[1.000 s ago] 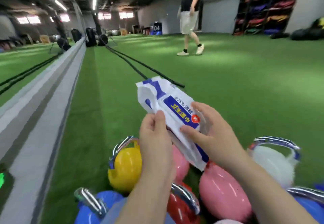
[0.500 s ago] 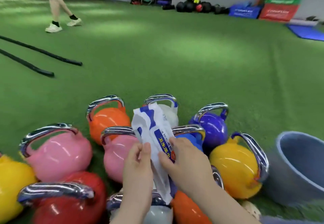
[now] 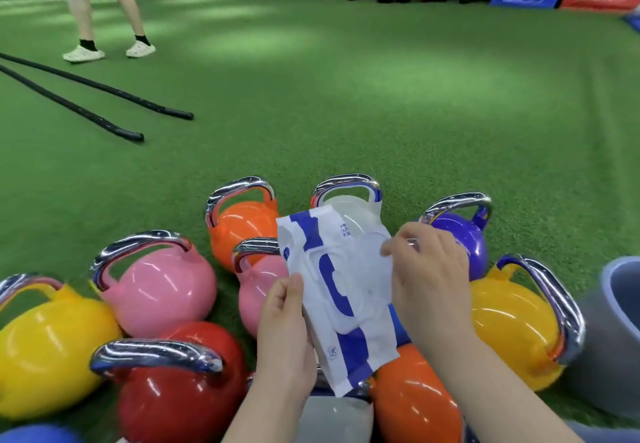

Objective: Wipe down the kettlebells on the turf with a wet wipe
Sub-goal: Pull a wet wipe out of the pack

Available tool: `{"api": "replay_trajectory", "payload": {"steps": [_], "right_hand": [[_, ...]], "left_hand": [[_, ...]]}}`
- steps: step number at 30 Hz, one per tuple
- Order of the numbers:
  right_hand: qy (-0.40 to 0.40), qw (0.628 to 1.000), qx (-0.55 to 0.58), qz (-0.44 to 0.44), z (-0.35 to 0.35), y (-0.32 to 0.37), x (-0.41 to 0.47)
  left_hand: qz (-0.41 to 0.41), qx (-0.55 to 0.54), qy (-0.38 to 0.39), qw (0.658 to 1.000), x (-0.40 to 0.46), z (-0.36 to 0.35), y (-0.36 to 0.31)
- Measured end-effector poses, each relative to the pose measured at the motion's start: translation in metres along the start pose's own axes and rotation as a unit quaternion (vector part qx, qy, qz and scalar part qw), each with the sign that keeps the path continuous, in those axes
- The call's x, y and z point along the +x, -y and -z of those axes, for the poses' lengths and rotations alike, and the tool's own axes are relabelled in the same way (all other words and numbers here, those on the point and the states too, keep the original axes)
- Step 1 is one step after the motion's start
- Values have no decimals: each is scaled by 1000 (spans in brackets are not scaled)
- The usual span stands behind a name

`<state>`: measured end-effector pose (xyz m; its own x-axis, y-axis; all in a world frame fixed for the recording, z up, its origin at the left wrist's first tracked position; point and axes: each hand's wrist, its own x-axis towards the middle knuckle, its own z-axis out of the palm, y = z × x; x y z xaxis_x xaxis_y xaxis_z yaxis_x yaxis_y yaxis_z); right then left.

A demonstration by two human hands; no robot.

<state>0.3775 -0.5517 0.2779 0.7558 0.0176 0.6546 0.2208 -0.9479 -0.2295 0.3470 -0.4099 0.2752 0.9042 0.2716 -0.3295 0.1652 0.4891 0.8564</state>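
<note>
View: head camera, single view, looking forward and down.
Held item: wet wipe pack (image 3: 341,298), white with blue print, lid side up, tilted, held above the kettlebell cluster.
Left hand (image 3: 285,330): grips the pack's near-left edge, thumb on top, fingers curled beneath.
Right hand (image 3: 429,281): fingertips pinch at the far-right edge of the pack's flip lid (image 3: 360,279); whether the lid has begun to lift cannot be told.
Wipe: none visible outside the pack.
Below the grip: pink kettlebell (image 3: 258,290), partly hidden by the pack, and orange kettlebell (image 3: 414,397).
Beyond the grip: white kettlebell (image 3: 349,203), and a second orange kettlebell (image 3: 242,224) to its left.
Right of the grip: purple kettlebell (image 3: 465,238), yellow kettlebell (image 3: 509,324), then a grey bucket (image 3: 620,338).
Left of the grip: pink kettlebell (image 3: 156,286), red kettlebell (image 3: 180,383), yellow kettlebell (image 3: 48,349).
Surface: green turf (image 3: 346,113); all kettlebells stand on it, packed closely.
Stage (judged): opening the pack; no kettlebell wiped yet.
Risk 1: pack slips and drops between the bells, because the left hand holds one edge only while the right pulls.
Risk 2: several wipes come out in a bunch if the first is pulled fast.
Risk 3: close packing leaves touching faces unwiped unless each bell is shifted.
Risk 4: another person's legs (image 3: 104,9) and battle ropes (image 3: 97,103) lie well beyond the grip; trip hazard there.
</note>
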Motion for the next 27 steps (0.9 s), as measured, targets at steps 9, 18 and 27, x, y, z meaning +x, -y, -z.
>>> {"api": "replay_trajectory", "payload": {"steps": [9,18,27], "right_hand": [[130,986,98,42,-15,25,-14],[159,986,-38,26,-13,41,-16],[173,984,34,-16,-22,39,-17]], "left_hand": [[-23,-17,-29,999,3,6,2],[-107,118,-55,986,-2,4,10],[-131,157,-63,977,-8,0,10]]}}
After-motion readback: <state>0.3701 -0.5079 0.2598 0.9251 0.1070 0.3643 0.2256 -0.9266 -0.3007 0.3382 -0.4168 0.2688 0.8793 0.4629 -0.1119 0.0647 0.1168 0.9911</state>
